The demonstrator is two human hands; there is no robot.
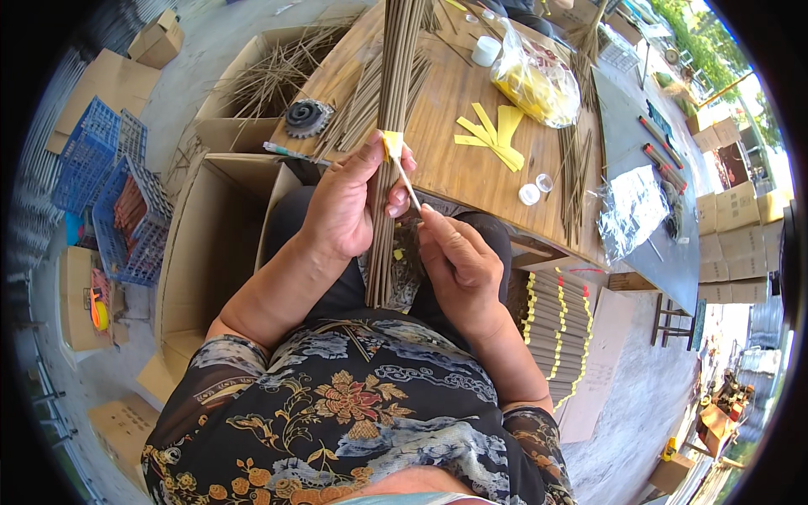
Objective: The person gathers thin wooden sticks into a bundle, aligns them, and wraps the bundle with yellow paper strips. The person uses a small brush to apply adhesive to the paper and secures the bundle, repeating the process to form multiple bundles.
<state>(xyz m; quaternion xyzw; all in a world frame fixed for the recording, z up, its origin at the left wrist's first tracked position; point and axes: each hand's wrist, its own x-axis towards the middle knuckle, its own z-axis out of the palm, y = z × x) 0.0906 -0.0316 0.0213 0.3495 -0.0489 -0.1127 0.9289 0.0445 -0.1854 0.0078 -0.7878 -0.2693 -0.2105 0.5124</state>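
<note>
By the near edge of the tabletop (446, 172), a bundle of brown sticks (400, 71) was gripped by the curled fingers of the left hand (341, 202). A pale stick (406, 180), pinched in the closed fingers of the right hand (459, 257), was held at the yellow band (392, 143).

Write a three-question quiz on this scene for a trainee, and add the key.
1. Multiple choice: what does the left grip hold?
A) A blue basket
B) A bundle of brown sticks
C) A clear plastic bag

2. True or false: loose yellow strips lie on the wooden table, to the right of the bundle.

3. Fill in the colour: the thin pale stick in the right grip has its upper end at a ____ patch on the bundle.

Key: 1. B; 2. True; 3. yellow.
</note>
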